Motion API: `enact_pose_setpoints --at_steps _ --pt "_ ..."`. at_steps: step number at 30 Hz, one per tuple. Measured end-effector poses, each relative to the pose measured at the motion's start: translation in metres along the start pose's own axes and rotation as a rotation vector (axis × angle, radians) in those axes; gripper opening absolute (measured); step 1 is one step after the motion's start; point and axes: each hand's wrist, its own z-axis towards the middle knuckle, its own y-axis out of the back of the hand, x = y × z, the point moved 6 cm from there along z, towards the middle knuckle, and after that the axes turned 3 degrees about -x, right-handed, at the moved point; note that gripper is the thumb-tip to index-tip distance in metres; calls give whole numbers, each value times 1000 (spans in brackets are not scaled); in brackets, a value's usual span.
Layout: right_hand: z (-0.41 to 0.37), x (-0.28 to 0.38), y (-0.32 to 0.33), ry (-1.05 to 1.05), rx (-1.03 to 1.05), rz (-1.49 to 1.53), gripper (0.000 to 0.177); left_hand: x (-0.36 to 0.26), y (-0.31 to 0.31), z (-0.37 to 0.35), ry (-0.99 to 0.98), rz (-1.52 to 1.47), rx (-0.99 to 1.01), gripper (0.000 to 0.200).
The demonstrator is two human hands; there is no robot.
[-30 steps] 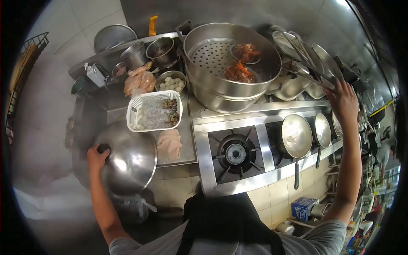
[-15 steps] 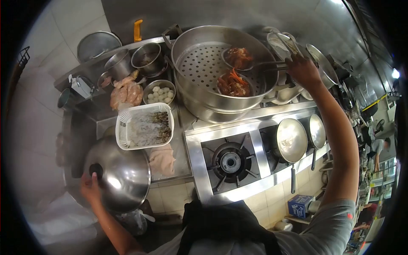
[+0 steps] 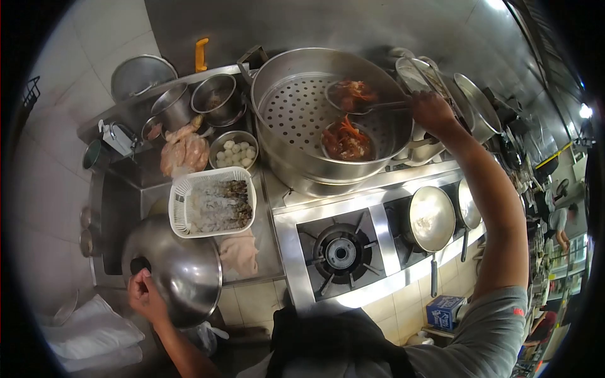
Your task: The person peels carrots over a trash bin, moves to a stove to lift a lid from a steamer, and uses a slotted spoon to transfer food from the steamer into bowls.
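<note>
My right hand (image 3: 433, 113) is closed round the handle of metal tongs (image 3: 387, 106), whose tips reach the rim of the far bowl of reddish food (image 3: 354, 94). A nearer bowl of orange-topped food (image 3: 345, 140) stands beside it. Both bowls rest on the perforated floor of a big steel steamer (image 3: 293, 107). At the lower left my left hand (image 3: 146, 296) has its fingers curled beside the black knob (image 3: 140, 264) of a domed steel lid (image 3: 186, 268). Whether the fingers touch the knob is unclear.
A white basket of shrimp (image 3: 214, 200), raw poultry (image 3: 184, 151) and a bowl of white balls (image 3: 233, 151) stand left of the steamer. In front are a burner (image 3: 340, 252) and pans (image 3: 432, 217). A person (image 3: 558, 220) is at the far right.
My right hand has moved left and slightly down, bringing the tongs to the far bowl's rim. My left hand's fingers have curled in at the lid knob. The camera view has shifted slightly.
</note>
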Motion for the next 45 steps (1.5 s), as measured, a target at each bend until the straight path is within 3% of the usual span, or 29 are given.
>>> enact_pose_setpoints --at_steps 8,17,22,24,26,29,31,32,34,35,37,39,43,45 --pt "17 22 18 -14 11 8 20 -16 -17 -15 46 -12 86 14" --pt "12 23 25 -34 9 28 19 -48 -63 -44 246 -376 149 13" --pt "-4 10 56 -59 -52 91 16 -130 -130 -60 368 -629 474 14" --pt "-14 0 67 -98 -21 39 16 -166 -158 -66 215 -854 632 17" --pt "-27 -13 84 -90 -69 36 15 -208 -182 -71 94 -883 744 26" --pt "-56 -33 113 -137 -87 48 15 -261 -229 -85 74 -950 927 42" --pt "-91 -41 132 -67 -357 -174 19 -296 -262 -92 93 -1010 981 49" --pt "-98 -52 144 -143 -100 -82 23 -310 -281 -95 99 -1019 975 52" --pt "-127 -61 180 -172 -37 -104 24 -341 -319 -101 204 -1053 1015 71" --pt "-146 -64 195 -188 10 -114 26 -355 -339 -105 196 -1059 1044 71" --pt "-186 -69 225 -188 29 -170 26 -372 -384 -124 515 -1196 1063 74" --pt "-230 -71 256 -199 70 -214 30 -401 -402 -147 574 -1294 1105 69" --pt "-332 -66 320 -234 117 -302 34 -474 -389 -227 483 -1427 1350 54" --pt "-382 -59 356 -284 254 -327 32 -509 -368 -276 386 -1441 1440 52"
